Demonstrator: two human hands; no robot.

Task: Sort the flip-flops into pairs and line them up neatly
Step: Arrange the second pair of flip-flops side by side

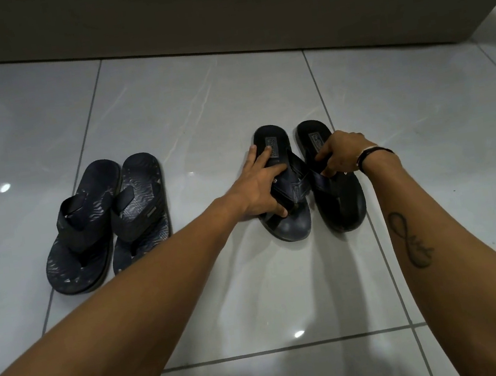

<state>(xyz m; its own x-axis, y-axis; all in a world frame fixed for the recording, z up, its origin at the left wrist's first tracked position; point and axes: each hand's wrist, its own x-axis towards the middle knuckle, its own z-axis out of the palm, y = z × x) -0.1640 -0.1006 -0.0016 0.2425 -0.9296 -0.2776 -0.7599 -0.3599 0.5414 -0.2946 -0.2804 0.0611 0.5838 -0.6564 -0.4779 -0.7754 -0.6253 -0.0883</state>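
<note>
Two pairs of dark flip-flops lie on the glossy tiled floor. The left pair, with patterned navy soles, rests side by side: one flip-flop (79,233) and its mate (143,209), untouched. The right pair is smooth and dark. My left hand (260,186) grips the left flip-flop of that pair (293,226), fingers spread over its sole and strap. My right hand (339,152) pinches the strap of the right flip-flop (346,202). Both lie flat on the floor, heels pointing away from me, a narrow gap between them.
A low dark wall or furniture base (215,10) runs across the back. Pale tiles (197,105) with grey grout lines stretch all around, with bright light reflections on them.
</note>
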